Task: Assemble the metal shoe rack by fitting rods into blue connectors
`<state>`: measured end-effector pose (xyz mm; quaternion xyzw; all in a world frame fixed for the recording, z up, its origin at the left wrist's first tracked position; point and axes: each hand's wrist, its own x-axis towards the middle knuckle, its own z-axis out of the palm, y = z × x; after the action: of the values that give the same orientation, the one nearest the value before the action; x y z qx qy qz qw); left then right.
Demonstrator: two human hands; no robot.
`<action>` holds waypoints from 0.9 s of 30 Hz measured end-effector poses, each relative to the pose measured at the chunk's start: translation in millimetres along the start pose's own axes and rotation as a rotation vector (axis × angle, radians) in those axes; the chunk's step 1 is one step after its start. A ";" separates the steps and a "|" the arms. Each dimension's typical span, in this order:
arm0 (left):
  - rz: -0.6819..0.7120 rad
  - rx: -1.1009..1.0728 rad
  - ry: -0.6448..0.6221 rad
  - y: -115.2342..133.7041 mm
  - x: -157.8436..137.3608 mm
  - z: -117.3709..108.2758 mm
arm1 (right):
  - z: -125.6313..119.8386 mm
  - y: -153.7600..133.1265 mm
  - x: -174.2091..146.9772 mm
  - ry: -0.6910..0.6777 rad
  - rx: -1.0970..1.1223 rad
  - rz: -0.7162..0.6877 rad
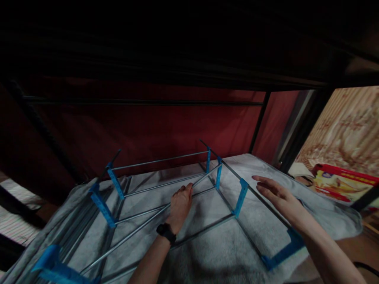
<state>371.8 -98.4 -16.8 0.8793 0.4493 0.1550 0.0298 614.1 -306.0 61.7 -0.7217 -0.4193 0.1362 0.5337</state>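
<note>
1 rod (118,243) part-hidden by L hand (180,202), btm-L bracket (56,266) cut off.

No readable text, even on package (345,184)

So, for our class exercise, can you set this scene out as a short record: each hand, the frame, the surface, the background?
Left hand: closed on a slanting metal rod
Right hand: open, near the frame's right side
Frame: metal rods, blue connectors
Surface: grey cloth
Background: red backing; red-and-yellow package at right
</note>
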 end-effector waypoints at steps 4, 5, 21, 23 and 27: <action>-0.001 0.016 -0.002 -5.4 5.9 2.6 | -35.3 16.9 26.2 -0.008 -0.089 0.048; 0.004 0.025 0.000 -5.6 8.5 2.7 | -38.8 20.8 34.6 -0.014 -0.091 0.054; 0.030 0.074 -0.016 -3.0 42.8 -2.5 | 35.7 51.0 141.7 -0.125 0.104 0.158; 0.036 0.076 -0.025 -3.1 44.4 -2.4 | 45.3 47.8 149.0 -0.141 0.066 0.159; 0.048 0.069 0.002 -4.9 44.6 -0.5 | 61.9 41.0 162.3 -0.143 0.005 0.118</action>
<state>392.3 -59.9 -6.3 0.8902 0.4333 0.1409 -0.0045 692.3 -146.8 41.8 -0.7323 -0.4127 0.2198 0.4950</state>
